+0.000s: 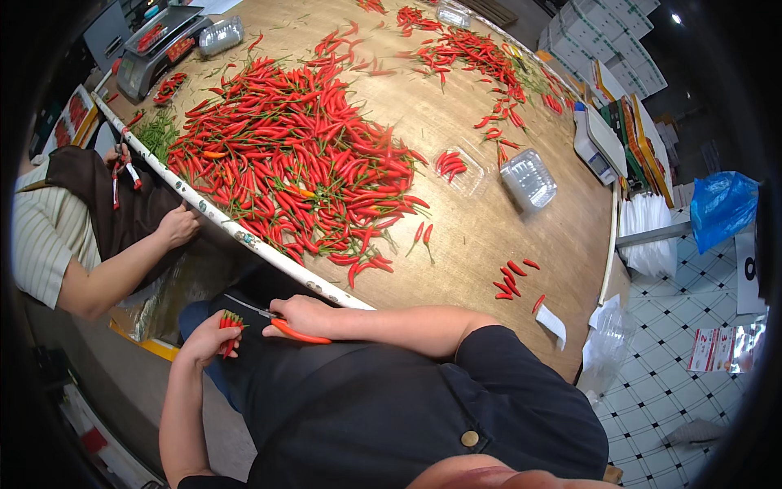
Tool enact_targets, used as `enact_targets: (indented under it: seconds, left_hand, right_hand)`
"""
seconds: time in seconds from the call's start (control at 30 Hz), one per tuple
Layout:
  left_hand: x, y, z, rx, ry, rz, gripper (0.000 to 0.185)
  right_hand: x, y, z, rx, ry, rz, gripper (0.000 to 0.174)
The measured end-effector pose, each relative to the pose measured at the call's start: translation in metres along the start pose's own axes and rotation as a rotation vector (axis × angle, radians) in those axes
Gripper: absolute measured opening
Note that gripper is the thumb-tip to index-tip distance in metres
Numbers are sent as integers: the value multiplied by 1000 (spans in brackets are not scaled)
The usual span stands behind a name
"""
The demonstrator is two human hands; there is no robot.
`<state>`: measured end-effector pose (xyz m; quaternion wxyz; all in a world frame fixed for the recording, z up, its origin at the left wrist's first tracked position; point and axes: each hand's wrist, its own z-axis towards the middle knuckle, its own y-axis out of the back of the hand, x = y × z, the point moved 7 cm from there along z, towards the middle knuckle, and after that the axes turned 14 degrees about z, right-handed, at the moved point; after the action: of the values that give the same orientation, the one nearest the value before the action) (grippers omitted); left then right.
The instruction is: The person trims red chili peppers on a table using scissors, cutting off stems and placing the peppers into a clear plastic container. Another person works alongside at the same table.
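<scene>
My left hand (211,339) grips a small bunch of red chili peppers (231,321), green stems pointing up. My right hand (302,316) holds scissors with orange handles (299,332), blades towards the bunch but apart from it. Both hands are over my lap, just off the table's white edge (342,296). A large heap of stemmed chilies (305,159) lies on the wooden table (452,257). A clear plastic tray (473,182) holds several chilies (451,165) without visible stems. Beside it stands a clear plastic container (529,181). Several loose stemless chilies (510,279) lie nearer me.
At the left a co-worker's hand (178,226) rests near the table edge; their other hand (116,154) is by red-handled scissors (125,174). Scales stand at the far left (156,52) and right (599,143). More chilies (473,55) lie at the back. A blue plastic bag (724,208) hangs right.
</scene>
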<state>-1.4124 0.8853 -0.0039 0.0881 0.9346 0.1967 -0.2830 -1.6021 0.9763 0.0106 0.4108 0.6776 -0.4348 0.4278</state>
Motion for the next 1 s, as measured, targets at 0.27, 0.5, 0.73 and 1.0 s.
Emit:
enact_targets:
  seconds: [0.27,0.5,0.73,1.0]
  left_hand:
    - [3,-2,-4,-31,-57,-125,18]
    - [-13,-13,-15,-25,-139,-252,24]
    - [-45,-30,-17,5,-279,-261,25]
    - [-87,-54,-17,69,-373,-212,27]
  right_hand:
    - [13,10,-3,-68,75,83,53]
    - [37,61,-51,-149,254,228,38]
    - [6,133,-156,-317,61,-212,48]
    - [-43,138,-219,-340,-116,-570,40]
